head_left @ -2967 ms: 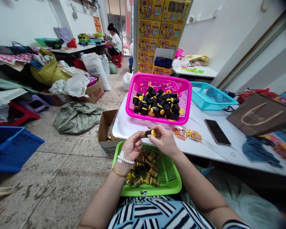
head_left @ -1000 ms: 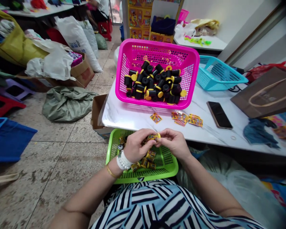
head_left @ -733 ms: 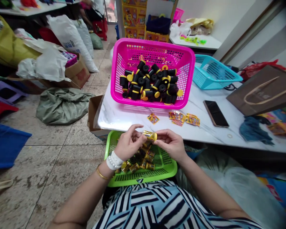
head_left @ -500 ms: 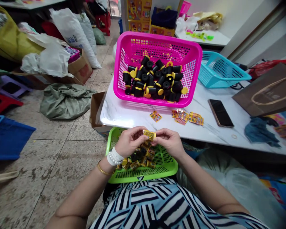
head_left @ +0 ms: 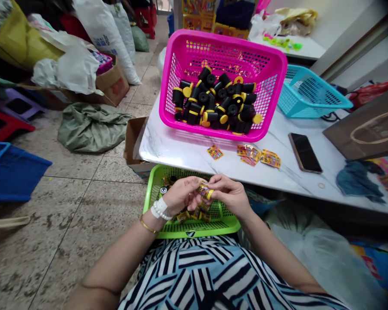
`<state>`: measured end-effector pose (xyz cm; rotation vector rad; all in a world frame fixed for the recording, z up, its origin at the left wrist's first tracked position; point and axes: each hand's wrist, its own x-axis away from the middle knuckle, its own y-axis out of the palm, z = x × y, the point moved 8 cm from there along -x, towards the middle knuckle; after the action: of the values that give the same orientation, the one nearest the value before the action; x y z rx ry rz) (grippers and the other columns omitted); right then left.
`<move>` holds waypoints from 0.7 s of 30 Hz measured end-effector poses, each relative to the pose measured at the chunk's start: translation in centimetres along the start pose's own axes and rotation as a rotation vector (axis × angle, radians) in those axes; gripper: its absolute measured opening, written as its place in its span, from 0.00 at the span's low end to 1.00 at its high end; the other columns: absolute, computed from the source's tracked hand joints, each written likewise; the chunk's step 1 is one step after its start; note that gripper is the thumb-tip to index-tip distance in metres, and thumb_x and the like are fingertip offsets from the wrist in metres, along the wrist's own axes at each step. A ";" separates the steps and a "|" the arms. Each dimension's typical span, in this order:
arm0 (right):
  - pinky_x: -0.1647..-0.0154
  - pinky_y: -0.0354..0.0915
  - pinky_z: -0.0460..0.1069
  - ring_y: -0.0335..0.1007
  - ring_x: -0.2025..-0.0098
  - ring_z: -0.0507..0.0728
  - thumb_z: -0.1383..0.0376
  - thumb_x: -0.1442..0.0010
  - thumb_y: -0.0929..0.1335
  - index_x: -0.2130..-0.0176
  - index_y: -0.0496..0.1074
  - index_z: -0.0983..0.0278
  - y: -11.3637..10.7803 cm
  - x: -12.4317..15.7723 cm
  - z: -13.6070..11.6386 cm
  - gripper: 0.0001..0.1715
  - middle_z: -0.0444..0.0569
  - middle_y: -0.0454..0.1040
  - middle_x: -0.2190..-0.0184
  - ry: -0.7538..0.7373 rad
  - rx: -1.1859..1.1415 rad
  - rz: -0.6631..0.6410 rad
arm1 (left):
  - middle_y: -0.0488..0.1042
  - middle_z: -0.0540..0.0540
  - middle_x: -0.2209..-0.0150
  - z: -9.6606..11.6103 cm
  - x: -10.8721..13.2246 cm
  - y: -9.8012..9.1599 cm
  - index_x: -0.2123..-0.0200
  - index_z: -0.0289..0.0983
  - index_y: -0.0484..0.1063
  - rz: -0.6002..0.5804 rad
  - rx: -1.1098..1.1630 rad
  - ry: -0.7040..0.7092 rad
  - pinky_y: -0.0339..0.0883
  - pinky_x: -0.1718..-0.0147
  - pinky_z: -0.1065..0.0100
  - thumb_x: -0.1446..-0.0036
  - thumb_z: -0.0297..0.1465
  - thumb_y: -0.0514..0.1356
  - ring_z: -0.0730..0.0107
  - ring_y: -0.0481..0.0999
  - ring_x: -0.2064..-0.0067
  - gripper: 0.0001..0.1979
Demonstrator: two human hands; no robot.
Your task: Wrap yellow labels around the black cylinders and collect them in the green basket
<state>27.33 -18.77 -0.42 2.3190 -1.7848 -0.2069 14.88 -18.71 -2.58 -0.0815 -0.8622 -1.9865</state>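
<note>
My left hand (head_left: 180,196) and my right hand (head_left: 229,194) meet over a green basket (head_left: 226,224) on my lap. Between their fingertips they pinch one small labelled roll with a yellow end (head_left: 204,190). Under the hands, several more labelled rolls (head_left: 194,214) lie in the green basket. On the white table (head_left: 181,150) ahead stands a pink basket (head_left: 271,107) heaped with black-and-yellow rolls (head_left: 215,105). A few loose printed stickers (head_left: 260,156) lie on the table in front of it.
A turquoise basket (head_left: 313,97), a black phone (head_left: 305,147), a brown paper bag (head_left: 368,129) and a blue cloth (head_left: 358,183) sit at the right. An open cardboard box (head_left: 132,137) stands beside the table. Sacks, a green bag (head_left: 90,127) and a blue crate (head_left: 9,172) crowd the floor at left.
Both hands have sunk lower over the green basket with the roll still pinched between them. My view has tipped down and drawn nearer the table.
</note>
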 end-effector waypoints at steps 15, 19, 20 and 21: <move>0.76 0.74 0.46 0.71 0.71 0.51 0.69 0.45 0.74 0.62 0.80 0.57 0.4 1.5 -0.6 0.09 0.46 0.67 0.67 -0.285 0.275 0.043 | 0.71 0.53 0.84 -3.4 0.6 -0.1 0.69 0.34 0.68 0.047 0.171 -0.084 0.54 0.92 0.78 0.49 0.51 0.64 0.79 0.62 0.90 0.24; 0.74 0.72 0.46 0.70 0.72 0.50 0.70 0.46 0.74 0.64 0.80 0.58 0.4 1.7 -1.0 0.08 0.45 0.68 0.68 -0.358 0.412 0.074 | 0.66 0.56 0.85 -3.8 0.4 -1.1 0.70 0.34 0.68 0.074 0.162 -0.063 0.49 0.90 0.80 0.50 0.46 0.67 0.84 0.58 0.89 0.21; 0.72 0.72 0.47 0.70 0.71 0.51 0.70 0.46 0.75 0.62 0.79 0.59 0.7 1.6 -1.2 0.09 0.46 0.69 0.67 -0.372 0.465 0.058 | 0.65 0.56 0.85 -3.9 0.4 -1.5 0.70 0.34 0.68 0.100 0.156 -0.054 0.48 0.89 0.81 0.50 0.46 0.67 0.85 0.57 0.88 0.21; 0.71 0.72 0.47 0.71 0.69 0.52 0.69 0.46 0.75 0.60 0.79 0.59 1.1 1.5 -1.4 0.11 0.47 0.71 0.65 -0.384 0.513 0.027 | 0.64 0.57 0.85 -4.0 0.4 -1.7 0.71 0.34 0.67 0.120 0.152 -0.049 0.48 0.89 0.81 0.51 0.46 0.68 0.86 0.56 0.88 0.21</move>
<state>27.02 -20.40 1.27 2.7455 -2.2729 -0.2226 14.40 -20.86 -6.36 -0.0927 -1.0139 -1.8077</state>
